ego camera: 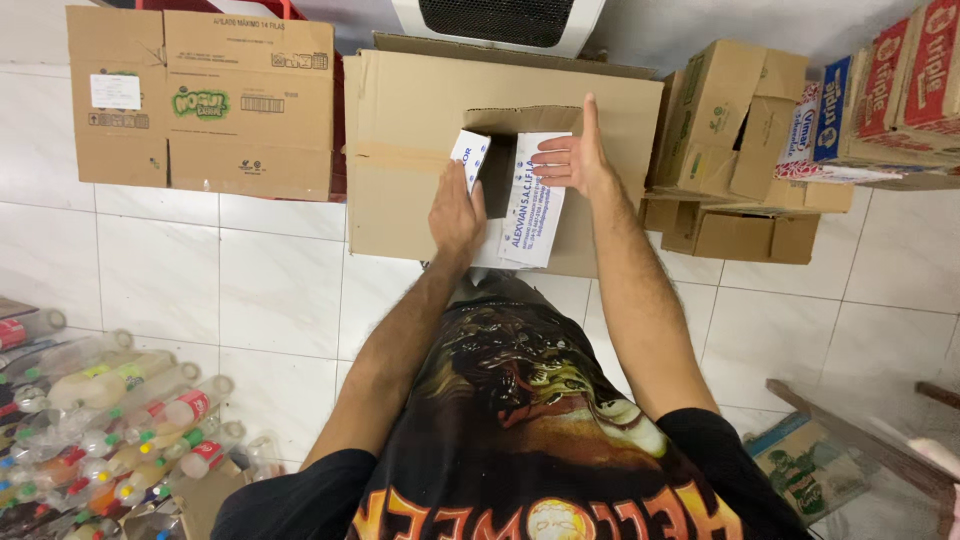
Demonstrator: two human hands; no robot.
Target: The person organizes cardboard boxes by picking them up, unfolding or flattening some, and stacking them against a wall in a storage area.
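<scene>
A large cardboard box (420, 120) is being seen from above, standing against a tiled wall (250, 280), with a square hole cut in its front face. Two white cartons are being handled at that hole. The smaller white carton (471, 152) is being pressed against the left edge of the hole by the left hand (455, 212), whose fingers are lying flat and close together over it. The longer white carton (532, 215) is being held against the box front at the hole's right edge by the right hand (572, 160), fingers curled across its top and the thumb pointing straight up.

One printed box (200, 100) is being seen to the left, just beside the large box. Two brown boxes (735, 120) are being stacked to the right, with two red and blue boxes (890, 90) beyond them. Many plastic bottles (110, 420) are being heaped at the lower left, too many for a count. Bare tiles are being left open between the bottles and the arms, and more at the right.
</scene>
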